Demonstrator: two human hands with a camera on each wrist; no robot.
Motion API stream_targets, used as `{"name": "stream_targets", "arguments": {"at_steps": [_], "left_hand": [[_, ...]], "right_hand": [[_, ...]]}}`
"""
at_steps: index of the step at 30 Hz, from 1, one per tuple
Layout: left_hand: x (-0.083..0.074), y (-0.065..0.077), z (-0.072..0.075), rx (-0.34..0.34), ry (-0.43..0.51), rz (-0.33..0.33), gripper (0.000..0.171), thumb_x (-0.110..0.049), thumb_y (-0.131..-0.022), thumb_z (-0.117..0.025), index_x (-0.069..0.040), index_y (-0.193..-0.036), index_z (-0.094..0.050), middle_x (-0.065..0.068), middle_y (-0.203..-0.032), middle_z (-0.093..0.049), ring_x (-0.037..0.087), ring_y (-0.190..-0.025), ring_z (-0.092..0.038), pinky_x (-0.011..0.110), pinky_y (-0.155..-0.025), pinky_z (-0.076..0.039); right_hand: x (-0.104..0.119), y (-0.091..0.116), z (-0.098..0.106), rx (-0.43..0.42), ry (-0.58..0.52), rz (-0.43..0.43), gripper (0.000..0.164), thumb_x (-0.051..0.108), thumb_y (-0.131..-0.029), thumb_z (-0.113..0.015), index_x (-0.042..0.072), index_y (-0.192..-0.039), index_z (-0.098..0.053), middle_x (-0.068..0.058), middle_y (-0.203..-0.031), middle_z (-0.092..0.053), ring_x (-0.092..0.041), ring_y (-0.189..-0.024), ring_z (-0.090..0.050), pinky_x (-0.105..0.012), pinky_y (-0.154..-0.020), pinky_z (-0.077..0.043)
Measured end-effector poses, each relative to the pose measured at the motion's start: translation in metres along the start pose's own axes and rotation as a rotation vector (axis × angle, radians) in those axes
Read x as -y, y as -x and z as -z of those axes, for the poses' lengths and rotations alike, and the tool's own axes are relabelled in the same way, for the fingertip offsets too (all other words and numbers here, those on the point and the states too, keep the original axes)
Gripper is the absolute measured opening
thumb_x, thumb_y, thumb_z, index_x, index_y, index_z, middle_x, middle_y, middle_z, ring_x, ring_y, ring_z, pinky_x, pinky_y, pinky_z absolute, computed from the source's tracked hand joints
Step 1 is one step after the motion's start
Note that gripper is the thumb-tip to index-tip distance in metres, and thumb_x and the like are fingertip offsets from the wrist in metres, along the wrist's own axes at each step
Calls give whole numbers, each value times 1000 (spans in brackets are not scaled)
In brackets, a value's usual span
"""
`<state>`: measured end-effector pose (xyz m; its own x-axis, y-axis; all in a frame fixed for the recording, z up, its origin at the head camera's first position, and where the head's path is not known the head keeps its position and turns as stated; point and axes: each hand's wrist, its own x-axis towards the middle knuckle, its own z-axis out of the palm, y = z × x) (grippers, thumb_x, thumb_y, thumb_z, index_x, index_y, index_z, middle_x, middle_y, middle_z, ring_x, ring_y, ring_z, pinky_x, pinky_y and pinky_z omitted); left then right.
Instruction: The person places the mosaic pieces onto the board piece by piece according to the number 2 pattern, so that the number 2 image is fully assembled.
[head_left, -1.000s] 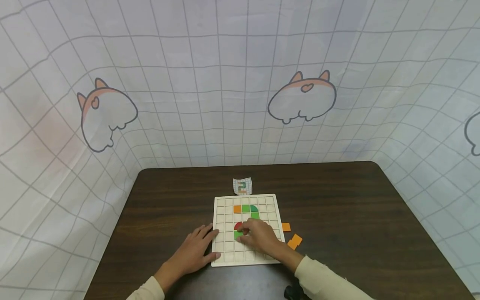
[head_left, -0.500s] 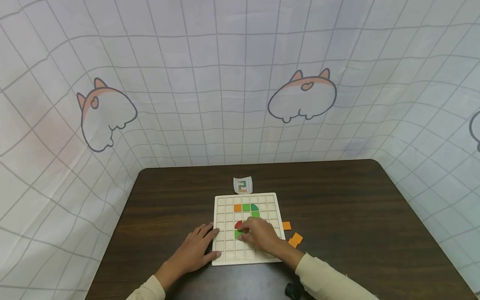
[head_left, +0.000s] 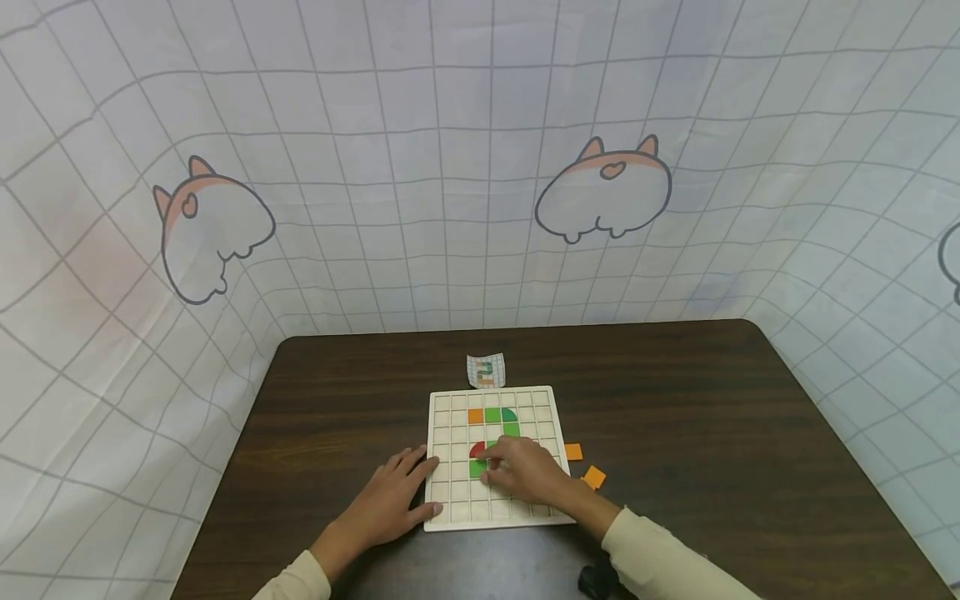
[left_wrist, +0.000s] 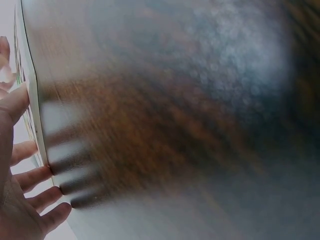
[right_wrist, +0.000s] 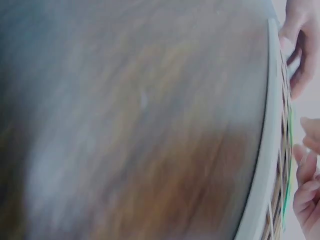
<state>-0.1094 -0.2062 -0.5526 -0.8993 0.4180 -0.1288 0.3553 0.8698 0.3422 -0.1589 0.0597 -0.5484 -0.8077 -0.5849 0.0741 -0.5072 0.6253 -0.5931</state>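
Observation:
A cream grid board (head_left: 442, 492) lies on the dark table, with coloured tiles in its cells. Along its top row of colour sit an orange square (head_left: 476, 416), a green square (head_left: 492, 415) and a dark green quarter-round (head_left: 509, 414). My left hand (head_left: 386, 504) lies spread at the board's left side, fingertips and thumb on its edge. Over the middle of the board is my right hand (head_left: 525, 473), its index fingertip at a red rounded tile (head_left: 477, 450) and its thumb beside a green square below. Nothing shows between its parted thumb and fingers.
A small pattern card (head_left: 486, 371) lies just behind the board. Loose orange tiles (head_left: 573, 452) are at its right, partly behind the right wrist. A black object (head_left: 595, 582) sits near the right sleeve. White grid-patterned cloth (head_left: 360, 208) surrounds the table.
My right hand has shifted slightly to the right, its thumb drawing back off the green square. The wrist covers more of the loose orange tiles. The left hand stays in place.

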Motion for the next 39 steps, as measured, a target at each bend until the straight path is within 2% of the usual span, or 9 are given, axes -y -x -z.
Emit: {"name": "stream_targets", "arguments": {"at_steps": [6, 9, 15, 17, 20, 22, 24, 29, 39], "left_hand": [[-2, 1, 3, -1, 16, -7, 69, -52, -95, -64, -14, -150, -46, 18, -157, -39, 44, -143, -38, 68, -105, -37], [-1, 2, 3, -1, 20, -8, 69, -51, -95, -65, -14, -150, -46, 18, -157, -39, 44, -143, -38, 68, -105, -37], [1, 2, 1, -4, 13, -9, 69, -52, -95, -64, -15, -150, -46, 17, -158, -39, 44, -143, -38, 67, -106, -37], [1, 2, 1, -6, 15, -12, 69, -52, -95, -64, -14, -150, -46, 17, -158, -39, 44, -143, -38, 67, -105, -37], [0, 2, 2, -1, 22, -11, 69, -52, -95, -64, -14, -150, -46, 17, -158, -39, 44, -143, -38, 67, -106, -37], [0, 2, 2, 0, 20, -12, 69, -52, -95, -64, -14, -150, -46, 17, -157, -39, 44, -143, -38, 68, -106, -37], [-1, 2, 3, 2, 21, -11, 69, -51, -94, -65, -14, -150, -46, 18, -157, -39, 44, -143, -38, 68, -105, -36], [-2, 2, 3, 9, 20, 1, 69, -52, -94, -64, -15, -150, -46, 18, -157, -39, 44, -143, -38, 67, -106, -36], [-1, 2, 3, 14, 13, 3, 69, -52, -95, -64, -15, -150, -45, 17, -158, -38, 44, -144, -37, 67, -106, -36]], "right_hand": [[-20, 14, 24, -60, -63, 103, 22, 20, -94, -72, 9, -113, -74, 8, -90, -68, -1, -69, -51, -21, -65, -46], [-35, 24, 37, -90, -76, 109, 22, 18, -94, -72, 7, -113, -73, 6, -92, -67, -4, -66, -49, -20, -61, -45], [-64, 49, 57, -112, -15, -25, 30, 18, -90, -77, 8, -118, -71, -2, -105, -67, -15, -80, -58, -23, -67, -48], [-72, 56, 62, -103, 14, -83, 35, 17, -88, -79, 9, -121, -70, -3, -111, -65, -15, -89, -60, -26, -73, -50], [-82, 64, 67, -71, 50, -150, 41, 17, -86, -80, 9, -125, -68, -3, -114, -63, -16, -94, -60, -33, -80, -53], [-85, 67, 69, -49, 74, -171, 44, 18, -86, -81, 9, -126, -68, -3, -114, -62, -15, -97, -60, -37, -85, -54], [-87, 68, 70, -27, 84, -186, 46, 20, -85, -81, 7, -128, -68, -4, -113, -61, -15, -94, -59, -37, -83, -53], [-87, 66, 69, 7, 71, -231, 47, 23, -87, -80, 8, -129, -69, -3, -112, -58, -12, -87, -52, -28, -72, -47], [-85, 61, 67, -5, 44, -239, 38, 18, -88, -79, 8, -123, -73, 0, -104, -57, -13, -83, -49, -23, -67, -42]]}}
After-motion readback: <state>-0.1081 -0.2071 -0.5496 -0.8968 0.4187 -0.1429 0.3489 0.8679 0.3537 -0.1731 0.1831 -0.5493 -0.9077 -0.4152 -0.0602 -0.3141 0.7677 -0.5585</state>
